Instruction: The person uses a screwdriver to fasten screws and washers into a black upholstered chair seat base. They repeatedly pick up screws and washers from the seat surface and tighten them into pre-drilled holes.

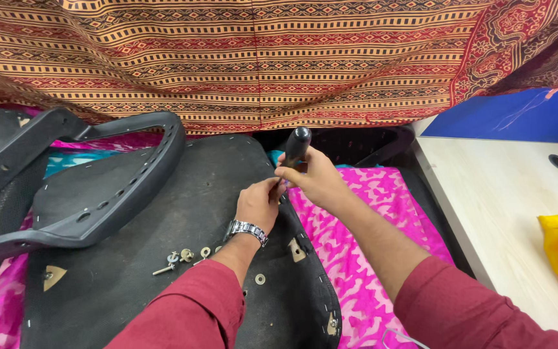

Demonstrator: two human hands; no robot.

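The right hand (314,178) grips a black tool handle (296,147) upright at the right edge of the black fabric-covered seat base (163,258), the left hand (258,203) pinching that edge beside it, loose bolts and washers (182,257) behind, pink cloth (363,245) and pale worktop (505,207) rightward.

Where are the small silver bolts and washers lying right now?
In the head view, the small silver bolts and washers lie on the black fabric-covered seat panel, just left of the left hand and its metal wristwatch.

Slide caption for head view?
Right hand grips a screwdriver at the seat base edge; left hand steadies the tip.
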